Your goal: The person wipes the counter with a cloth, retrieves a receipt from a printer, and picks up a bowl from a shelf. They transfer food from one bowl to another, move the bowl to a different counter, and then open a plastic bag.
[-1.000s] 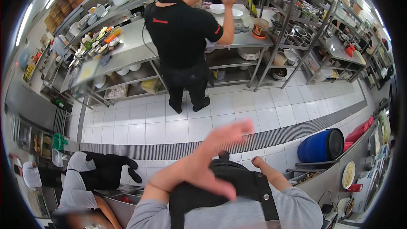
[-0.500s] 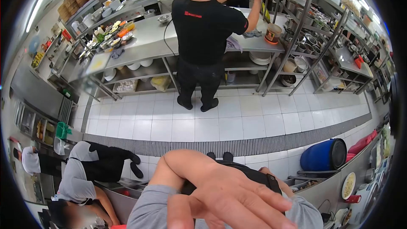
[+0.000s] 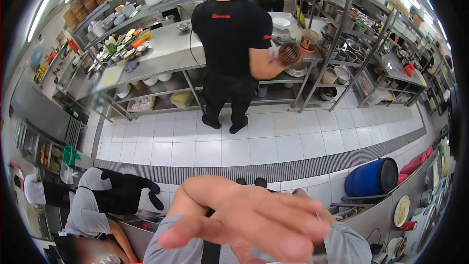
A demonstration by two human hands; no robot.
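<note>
My left hand (image 3: 254,220) is very close to the camera, reaching across from the left with fingers spread and thumb out to the side; the motion blurs it. No object shows in its fingers. The grey sleeve (image 3: 168,232) of that arm is at the lower left. My right arm (image 3: 325,215) shows only in part behind the left hand, with its grey sleeve at the lower right. My right hand's fingers are hidden. Farther ahead, a person in black (image 3: 229,44) stands at a steel counter (image 3: 168,44), holding a round brown slatted basket (image 3: 289,55).
A person in a grey shirt (image 3: 88,215) is at the lower left. A blue barrel (image 3: 369,176) lies at the right. A floor grate (image 3: 195,174) crosses the white tiles (image 3: 210,149). Near the counter's right end sits a brown tub (image 3: 309,39); a white bowl (image 3: 281,23) is beside it.
My left hand has turned, its thumb swinging outward and its fingers spreading wider. The person in black has lowered their arms from the shelf and now holds the round basket at waist height.
</note>
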